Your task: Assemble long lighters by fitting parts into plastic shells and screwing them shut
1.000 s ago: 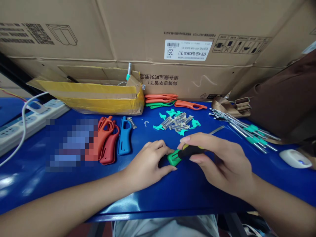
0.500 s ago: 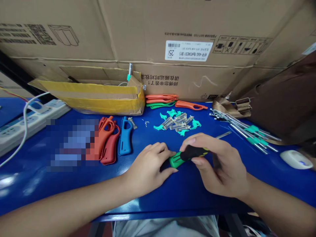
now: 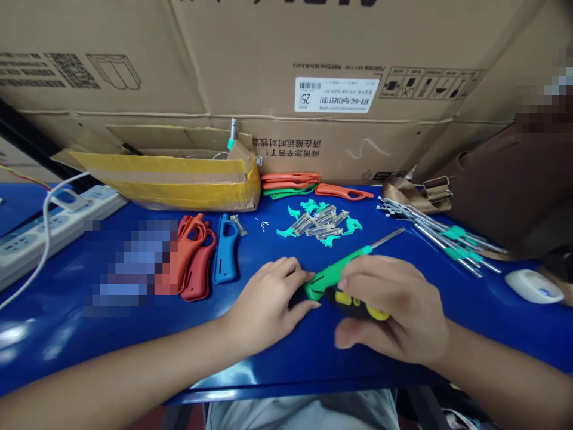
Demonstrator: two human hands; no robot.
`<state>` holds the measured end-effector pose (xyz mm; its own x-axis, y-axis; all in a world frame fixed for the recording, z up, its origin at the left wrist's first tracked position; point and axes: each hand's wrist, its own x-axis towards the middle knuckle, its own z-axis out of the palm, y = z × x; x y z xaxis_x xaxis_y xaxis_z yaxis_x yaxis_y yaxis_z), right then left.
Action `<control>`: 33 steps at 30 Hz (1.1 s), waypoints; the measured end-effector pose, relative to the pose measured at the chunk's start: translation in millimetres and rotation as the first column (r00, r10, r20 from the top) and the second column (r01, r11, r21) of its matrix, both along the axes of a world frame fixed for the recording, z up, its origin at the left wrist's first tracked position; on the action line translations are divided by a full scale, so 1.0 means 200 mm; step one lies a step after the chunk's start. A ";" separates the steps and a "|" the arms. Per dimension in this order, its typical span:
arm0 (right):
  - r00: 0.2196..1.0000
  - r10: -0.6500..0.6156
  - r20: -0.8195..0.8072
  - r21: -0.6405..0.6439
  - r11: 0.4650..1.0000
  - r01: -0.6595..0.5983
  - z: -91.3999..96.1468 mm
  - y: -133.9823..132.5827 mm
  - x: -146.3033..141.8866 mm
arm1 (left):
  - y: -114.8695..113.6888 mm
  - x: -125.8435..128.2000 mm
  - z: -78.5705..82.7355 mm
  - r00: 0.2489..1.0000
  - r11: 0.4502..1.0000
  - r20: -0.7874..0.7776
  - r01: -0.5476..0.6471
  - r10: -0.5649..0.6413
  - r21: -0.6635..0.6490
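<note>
A green long-neck lighter (image 3: 342, 266) lies on the blue table with its metal tube pointing to the far right. My left hand (image 3: 273, 301) pinches the near end of its handle between thumb and fingers. Over the lighter's near side, my right hand (image 3: 398, 310) holds a tool with a black and yellow handle (image 3: 353, 303), which looks like a screwdriver. Its tip is hidden, and the right thumb is blurred and off the handle. Beyond the lighter lie teal triggers (image 3: 353, 226) and clear fuel tanks (image 3: 304, 224), with tiny white pieces (image 3: 262, 225) to their left.
Red and orange lighter shells (image 3: 197, 266) and a blue shell (image 3: 227, 251) lie left of my hands. Behind are a taped carton (image 3: 179, 185) and more orange shells (image 3: 290, 178). Metal tubes (image 3: 443, 239) and a white mouse-like object (image 3: 532, 286) are at right; a power strip (image 3: 58, 221) is left.
My right hand has tilted the black and yellow tool down toward me, off the lighter, uncovering its green body. The right thumb has moved away from the handle. The left hand keeps its pinch.
</note>
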<state>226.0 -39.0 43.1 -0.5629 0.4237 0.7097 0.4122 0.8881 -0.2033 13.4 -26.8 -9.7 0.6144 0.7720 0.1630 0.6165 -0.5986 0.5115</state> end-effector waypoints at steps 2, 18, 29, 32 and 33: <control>0.996 0.085 -0.002 -0.069 0.994 -0.085 0.00 0.00 0.01 | 0.00 0.00 -0.01 1.000 1.000 0.014 0.004 -0.004 0.024; 0.983 -0.071 -0.167 -0.018 0.997 0.069 -0.03 0.05 -0.03 | -0.02 0.00 0.00 1.000 1.000 -0.003 -0.011 0.012 0.024; 0.722 -0.537 -0.437 -0.630 0.755 0.180 0.00 0.41 0.25 | -0.02 -0.07 0.12 0.973 0.995 -0.220 -0.045 0.063 0.088; 0.780 -0.594 -0.196 -0.659 0.669 0.344 -0.01 0.49 0.35 | 0.00 -0.06 0.09 0.986 0.994 -0.162 -0.026 0.043 0.105; 0.759 -0.640 -0.120 -0.591 0.661 0.463 -0.01 0.50 0.38 | 0.01 -0.05 0.07 0.988 0.994 -0.151 -0.005 0.021 0.108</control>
<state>301.7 61.8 41.1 0.0938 0.9187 0.3836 0.6314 0.2430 -0.7364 2.8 -24.4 5.0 0.6281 0.7633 0.1510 0.6902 -0.6362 0.3449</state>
